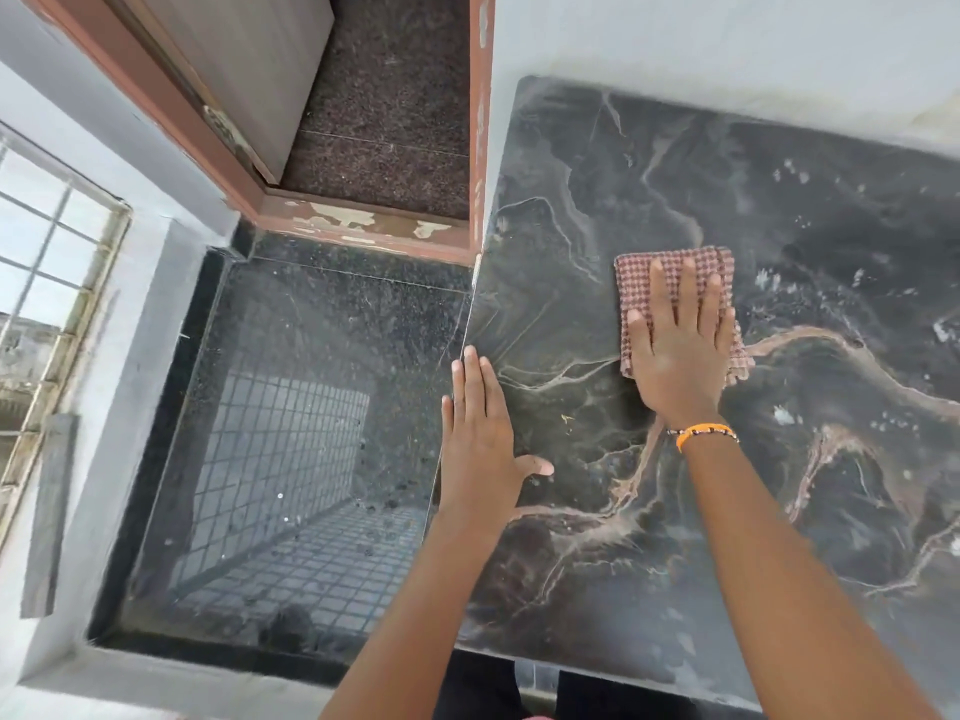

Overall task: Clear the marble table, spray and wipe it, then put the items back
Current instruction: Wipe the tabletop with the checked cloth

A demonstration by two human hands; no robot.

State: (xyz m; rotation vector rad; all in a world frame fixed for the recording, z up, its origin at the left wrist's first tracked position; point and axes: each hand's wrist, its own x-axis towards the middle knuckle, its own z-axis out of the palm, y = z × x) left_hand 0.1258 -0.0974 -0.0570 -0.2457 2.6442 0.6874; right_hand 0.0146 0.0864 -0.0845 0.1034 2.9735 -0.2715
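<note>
The dark marble table [810,210] with pale brown veins fills the right of the view, with nothing standing on it. A folded red-and-white checked cloth [670,275] lies flat on the slab's left-middle. My right hand [678,350] presses down on the cloth, palm flat and fingers spread, an orange band on its wrist. My left hand [480,449] rests flat on the table's left edge, fingers together and thumb out, holding nothing. White flecks and droplets dot the slab's right side.
Left of the table lies a glossy dark granite floor [291,407] that reflects a window grid. A brown door frame [480,122] meets the table's far left corner. A barred window [47,283] stands at far left. A white wall [727,39] backs the table.
</note>
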